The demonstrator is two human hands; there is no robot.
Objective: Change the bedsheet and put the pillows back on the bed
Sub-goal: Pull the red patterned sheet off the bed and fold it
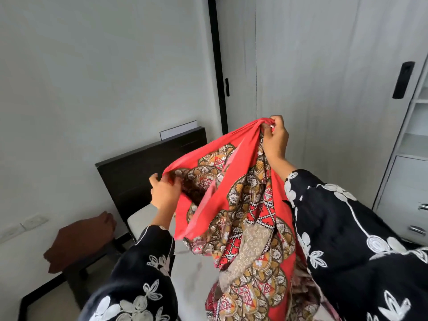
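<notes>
You hold the red patterned bedsheet raised in front of you above the near part of the bed, most of it hanging bunched between your sleeves. Your left hand pinches the plain red border low and to the left, fingers curled on the fabric. Your right hand grips a gathered bunch of the same border higher and farther, fingers clamped round it. The step in hand appears to be finding an edge to open the sheet. Work along the border hand over hand until a corner comes free, then draw the hands apart so the cloth hangs flat, not twisted. The bare mattress lies below and left, its far end against the dark headboard; cast the sheet toward that end. Open room lies left and far, toward the wall. On the right, the wardrobe door and drawer unit stand near, so limit the right arm's swing. A brown cloth lies on a dark stand just left of the bed; avoid sweeping it off.
</notes>
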